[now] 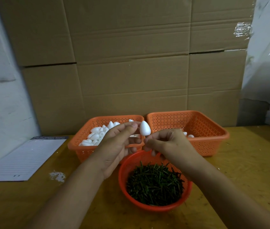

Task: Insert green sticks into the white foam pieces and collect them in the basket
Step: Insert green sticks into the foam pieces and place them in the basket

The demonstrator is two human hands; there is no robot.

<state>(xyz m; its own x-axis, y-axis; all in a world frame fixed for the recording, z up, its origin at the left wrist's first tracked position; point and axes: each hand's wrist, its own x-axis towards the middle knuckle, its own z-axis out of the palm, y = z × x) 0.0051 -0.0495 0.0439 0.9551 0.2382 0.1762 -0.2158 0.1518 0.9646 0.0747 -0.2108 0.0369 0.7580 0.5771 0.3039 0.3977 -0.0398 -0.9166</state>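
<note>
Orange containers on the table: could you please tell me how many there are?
3: the left rectangular basket holding white foam pieces, the right rectangular basket nearly empty, and the round basket of green sticks nearest the person. None seems hidden.
</note>
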